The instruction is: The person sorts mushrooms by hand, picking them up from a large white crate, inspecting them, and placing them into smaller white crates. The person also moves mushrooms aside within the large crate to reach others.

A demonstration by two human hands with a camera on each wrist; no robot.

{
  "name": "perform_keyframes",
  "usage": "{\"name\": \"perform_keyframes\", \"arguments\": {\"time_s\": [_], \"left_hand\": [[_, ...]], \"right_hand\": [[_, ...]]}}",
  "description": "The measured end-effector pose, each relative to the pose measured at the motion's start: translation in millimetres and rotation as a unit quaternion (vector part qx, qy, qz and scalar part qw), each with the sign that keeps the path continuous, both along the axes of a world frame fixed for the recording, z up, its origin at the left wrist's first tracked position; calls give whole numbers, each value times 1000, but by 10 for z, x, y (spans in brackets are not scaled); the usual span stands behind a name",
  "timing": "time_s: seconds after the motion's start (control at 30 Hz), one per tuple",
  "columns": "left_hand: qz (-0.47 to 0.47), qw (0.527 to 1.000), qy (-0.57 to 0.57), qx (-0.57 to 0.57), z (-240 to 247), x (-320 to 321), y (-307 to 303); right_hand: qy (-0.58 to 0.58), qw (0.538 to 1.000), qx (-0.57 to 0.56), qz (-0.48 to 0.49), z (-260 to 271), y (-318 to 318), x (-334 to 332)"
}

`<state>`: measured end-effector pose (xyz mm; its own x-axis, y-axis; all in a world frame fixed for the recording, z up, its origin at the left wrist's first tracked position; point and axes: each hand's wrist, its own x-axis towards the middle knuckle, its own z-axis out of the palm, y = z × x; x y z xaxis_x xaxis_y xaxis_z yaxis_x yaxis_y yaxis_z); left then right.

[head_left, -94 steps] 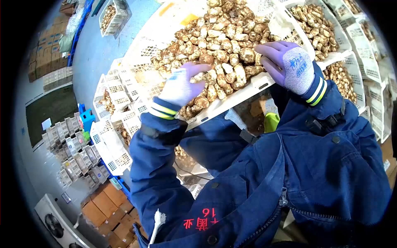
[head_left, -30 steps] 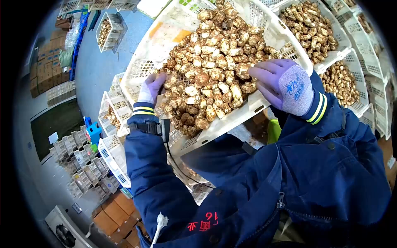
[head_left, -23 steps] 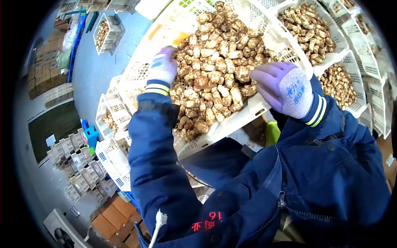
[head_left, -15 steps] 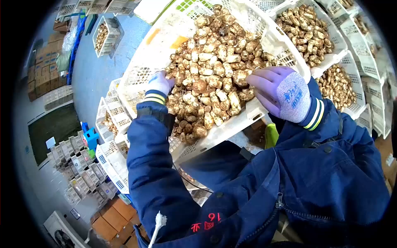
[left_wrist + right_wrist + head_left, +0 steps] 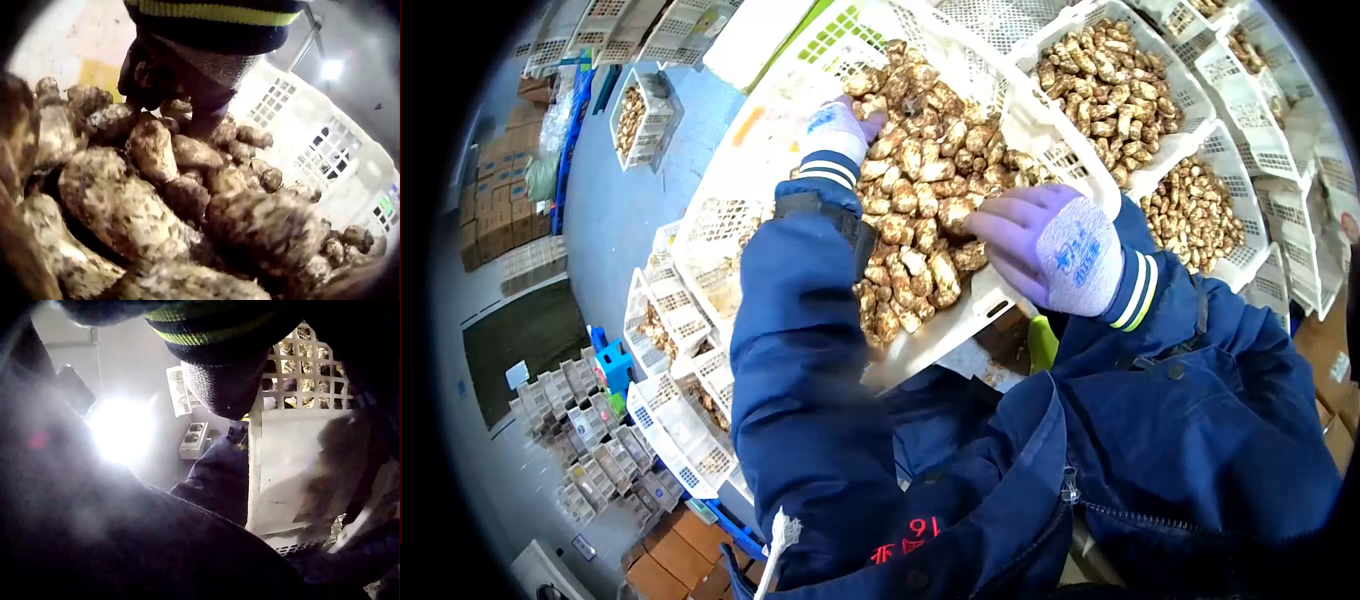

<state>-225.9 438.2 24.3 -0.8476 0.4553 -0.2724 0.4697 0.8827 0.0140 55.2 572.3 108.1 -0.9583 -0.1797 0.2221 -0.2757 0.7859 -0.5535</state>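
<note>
A heap of stubby brown-and-white mushrooms fills much of a white perforated crate. My left hand, in a purple-and-white knit glove, reaches to the heap's far left side. In the left wrist view the glove points down among the mushrooms, with fingers and thumb on either side of a small one; I cannot tell if they grip it. My right hand, gloved alike, hangs over the crate's near right rim, fingers extended with their tips right at a large round mushroom. Its fingertips are hidden in the right wrist view.
More white crates of mushrooms stand to the right, one of larger pieces and one of smaller pieces. Stacked crates stand at the left, and a lone crate sits on the blue floor. Cardboard boxes lie at lower left.
My left hand has gone from the heap's near left, out to the crate's left side, then forward to the far left. The right hand stays by the near right rim, while the head view has shifted.
</note>
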Motion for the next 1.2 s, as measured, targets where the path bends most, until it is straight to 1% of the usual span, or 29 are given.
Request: {"name": "perform_keyframes", "arguments": {"time_s": [0.03,0.07,0.13,0.17,0.2,0.23,0.27,0.3,0.33,0.37,0.43,0.47,0.5,0.53,0.57,0.6,0.63,0.67,0.73,0.77,0.8,0.87,0.93,1.0,1.03,1.07,1.13,1.17,1.2], "left_hand": [[4,999,-19,-49,123,97,137],[3,998,1,-69,72,139,183],[5,997,-55,-57,228,142,205],[-5,999,-26,-46,139,146,172],[-38,999,-15,1,156,123,82],[57,987,-69,136,185,145,-30],[150,945,-121,265,174,123,-175],[165,797,-371,447,159,1,-401],[265,655,-460,537,65,-49,-544],[163,733,-363,551,145,71,-543],[131,735,-318,584,375,305,-375],[149,802,-296,497,417,267,-262],[117,869,-228,423,582,315,-40],[84,922,-156,343,677,393,174],[-27,951,-44,304,536,361,331],[-138,954,70,257,395,325,483],[-143,979,18,147,433,382,629],[-152,988,30,24,279,432,742],[-148,985,41,73,143,428,659],[-142,989,1,41,229,411,618],[-201,974,14,100,126,355,426],[-256,946,-121,159,257,373,160],[-287,928,-199,128,366,616,-189],[-210,940,-247,105,877,771,-392],[-188,954,-235,19,1178,834,-324],[-101,953,-285,-16,1219,740,-389],[-84,973,-216,7,1239,493,-476],[-142,976,-136,96,1088,405,-468],[-196,962,-53,182,1102,440,-357]], "right_hand": [[-6,1000,-4,-2,22,-3,-5],[-20,1000,2,0,52,0,-7],[-5,1000,8,-4,43,-6,-11],[-8,1000,0,0,33,-13,-11],[-10,1000,-6,1,25,-10,-12],[-11,1000,-13,-1,20,3,-6],[-10,1000,-16,-4,12,17,-1],[-9,1000,-21,-3,2,18,2],[-9,1000,-26,2,-4,10,1],[46,998,-30,-19,-58,-21,-9],[52,998,-36,-15,-66,-21,-9],[55,998,-37,-14,-61,-11,-5],[9,999,-33,3,-36,11,11],[4,999,-37,7,-61,11,7],[0,999,-32,3,-40,6,12],[-2,1000,-26,-2,-17,2,14],[-2,1000,-22,0,-8,9,15],[0,1000,-21,-3,4,10,18],[5,1000,-24,-9,18,5,25],[15,999,-30,-9,11,8,25],[15,1000,-22,6,3,27,20],[40,999,-31,-1,-55,17,26],[61,997,-39,1,-61,21,24],[69,997,-44,2,-70,39,2],[62,997,-49,4,-75,35,11],[57,997,-53,7,-71,23,11],[69,997,-44,-4,-12,14,8],[77,996,-41,-7,3,11,8],[84,996,-40,-10,9,3,1]]}}
